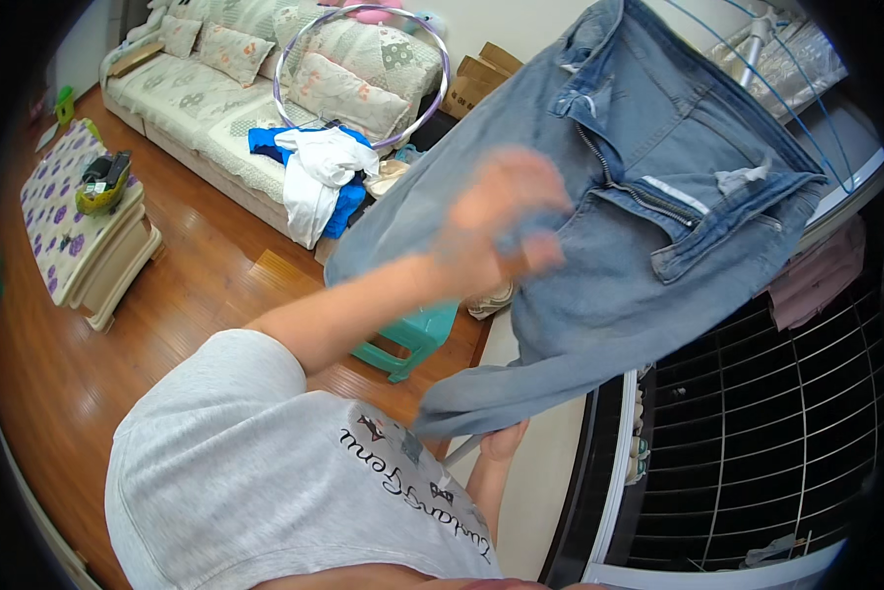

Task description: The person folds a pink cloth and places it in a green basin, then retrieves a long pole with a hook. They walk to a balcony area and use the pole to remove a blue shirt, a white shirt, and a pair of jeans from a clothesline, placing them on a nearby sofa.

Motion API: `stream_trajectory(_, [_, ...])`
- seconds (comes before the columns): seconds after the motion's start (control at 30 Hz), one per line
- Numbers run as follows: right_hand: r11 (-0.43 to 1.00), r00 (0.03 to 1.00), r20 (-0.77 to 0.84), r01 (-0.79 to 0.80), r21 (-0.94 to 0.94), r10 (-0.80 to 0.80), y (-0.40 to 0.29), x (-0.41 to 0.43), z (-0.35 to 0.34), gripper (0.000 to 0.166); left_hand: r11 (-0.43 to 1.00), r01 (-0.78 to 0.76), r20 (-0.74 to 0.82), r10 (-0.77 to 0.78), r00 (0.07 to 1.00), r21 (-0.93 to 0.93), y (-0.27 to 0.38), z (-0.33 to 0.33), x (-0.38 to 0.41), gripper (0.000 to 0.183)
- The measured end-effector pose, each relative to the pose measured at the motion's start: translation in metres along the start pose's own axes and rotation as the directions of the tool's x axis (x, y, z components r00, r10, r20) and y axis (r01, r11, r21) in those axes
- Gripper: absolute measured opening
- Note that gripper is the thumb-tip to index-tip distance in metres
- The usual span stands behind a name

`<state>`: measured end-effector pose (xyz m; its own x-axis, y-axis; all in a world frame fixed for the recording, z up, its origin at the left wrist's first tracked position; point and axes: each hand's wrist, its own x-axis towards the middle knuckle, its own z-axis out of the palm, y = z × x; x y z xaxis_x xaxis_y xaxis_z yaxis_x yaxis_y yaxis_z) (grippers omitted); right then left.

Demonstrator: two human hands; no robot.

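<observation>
A pair of blue denim jeans (619, 295) hangs across the middle and upper right, waistband up, with its zipped fly spread apart. My left hand (512, 214) is raised in front of the jeans and blurred; whether it grips the cloth cannot be told. Lower down, beside a trouser leg, my right hand (504, 440) is closed around a grey rod (462, 450), whose far part is hidden behind the jeans.
A sofa (191, 110) bears cushions, a white garment (324, 158) and a hula hoop (444, 66). A green plastic stool (412, 335) stands below the jeans. At left is a low table (51, 221) with a basket. Blue cords (781, 55) and a pink cloth (818, 280) are at right.
</observation>
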<state>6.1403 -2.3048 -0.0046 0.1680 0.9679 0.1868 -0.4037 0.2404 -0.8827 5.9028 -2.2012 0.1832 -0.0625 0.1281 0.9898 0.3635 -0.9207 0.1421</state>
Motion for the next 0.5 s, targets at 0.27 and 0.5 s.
stream_trajectory(0.27, [0.997, 0.996, 0.045, -0.076, 0.017, 0.075, -0.012, -0.008, -0.008, 0.049, 0.657, 0.747, 0.022, -0.749, 0.662, -0.103, -0.176, -0.016, -0.034, 0.094])
stream_trajectory(0.5, [0.995, 0.998, -0.041, -0.044, -0.088, 0.040, -0.021, -0.022, -0.010, 0.052, 0.232, 0.913, 0.612, -0.683, 0.398, -0.335, -0.163, 0.015, -0.060, 0.074])
